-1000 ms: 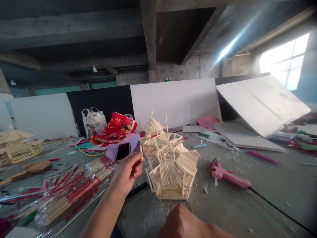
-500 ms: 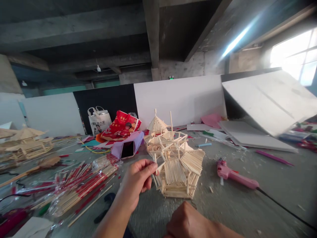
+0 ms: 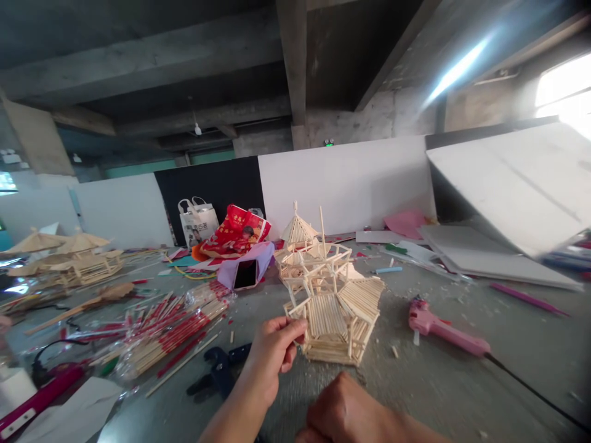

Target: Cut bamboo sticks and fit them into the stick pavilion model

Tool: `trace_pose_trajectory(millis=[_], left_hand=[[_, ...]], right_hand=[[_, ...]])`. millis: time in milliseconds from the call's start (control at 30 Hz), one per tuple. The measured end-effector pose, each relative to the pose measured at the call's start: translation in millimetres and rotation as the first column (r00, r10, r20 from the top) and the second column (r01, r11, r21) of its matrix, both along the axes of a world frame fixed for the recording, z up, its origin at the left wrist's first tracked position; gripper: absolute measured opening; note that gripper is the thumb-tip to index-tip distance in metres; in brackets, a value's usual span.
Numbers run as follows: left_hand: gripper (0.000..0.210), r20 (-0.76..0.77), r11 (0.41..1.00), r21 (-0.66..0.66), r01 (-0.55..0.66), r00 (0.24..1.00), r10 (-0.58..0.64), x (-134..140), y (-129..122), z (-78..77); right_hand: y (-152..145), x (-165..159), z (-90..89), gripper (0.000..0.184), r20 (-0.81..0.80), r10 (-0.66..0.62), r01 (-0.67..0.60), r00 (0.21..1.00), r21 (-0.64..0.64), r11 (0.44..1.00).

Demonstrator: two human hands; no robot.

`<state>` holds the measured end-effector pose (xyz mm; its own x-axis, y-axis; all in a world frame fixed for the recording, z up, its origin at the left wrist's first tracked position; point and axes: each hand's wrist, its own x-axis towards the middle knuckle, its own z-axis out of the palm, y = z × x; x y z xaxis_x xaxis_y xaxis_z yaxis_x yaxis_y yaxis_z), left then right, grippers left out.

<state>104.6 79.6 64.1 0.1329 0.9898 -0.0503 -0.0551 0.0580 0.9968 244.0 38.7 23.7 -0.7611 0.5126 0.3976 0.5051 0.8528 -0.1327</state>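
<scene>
A small pavilion model built of pale wooden sticks stands on the grey table before me. Its slatted roof panels cover the near part. My left hand is closed in a pinch at the model's left front edge, thumb and forefinger on it. Below the model's front, my right hand is a closed fist with the back towards me; what it holds, if anything, is hidden. Directly behind stand an upright stick and a pointed stick roof.
Right of the model lies a pink glue gun with its cord. On the left are bundled sticks in plastic, dark blue cutters and a phone. More stick pavilions stand far left; white boards lie right.
My left hand has shifted right and slightly down along the model's left side. The view has turned a little left, bringing the blue cutters into fuller sight. My right fist stays nearly in place.
</scene>
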Motion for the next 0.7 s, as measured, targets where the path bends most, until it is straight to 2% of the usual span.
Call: trace_pose_trajectory(millis=[200, 433, 700], left_hand=[[0.027, -0.002, 1.0, 0.005, -0.011, 1.0, 0.011, 2, 5, -2.1], [0.027, -0.006, 1.0, -0.004, -0.009, 1.0, 0.009, 4, 10, -5.5], [0.029, 0.019, 1.0, -0.012, -0.004, 1.0, 0.004, 3, 9, -5.7]], right_hand=[[1, 0, -8.1, 0.035, 0.014, -0.049, 0.048, 0.999, 0.05, 0.998], [5, 1, -11.9, 0.039, -0.038, -0.016, 0.018, 0.999, 0.065, 0.998], [4, -2, -2.5, 0.039, -0.078, -0.009, 0.012, 0.997, 0.038, 0.999]])
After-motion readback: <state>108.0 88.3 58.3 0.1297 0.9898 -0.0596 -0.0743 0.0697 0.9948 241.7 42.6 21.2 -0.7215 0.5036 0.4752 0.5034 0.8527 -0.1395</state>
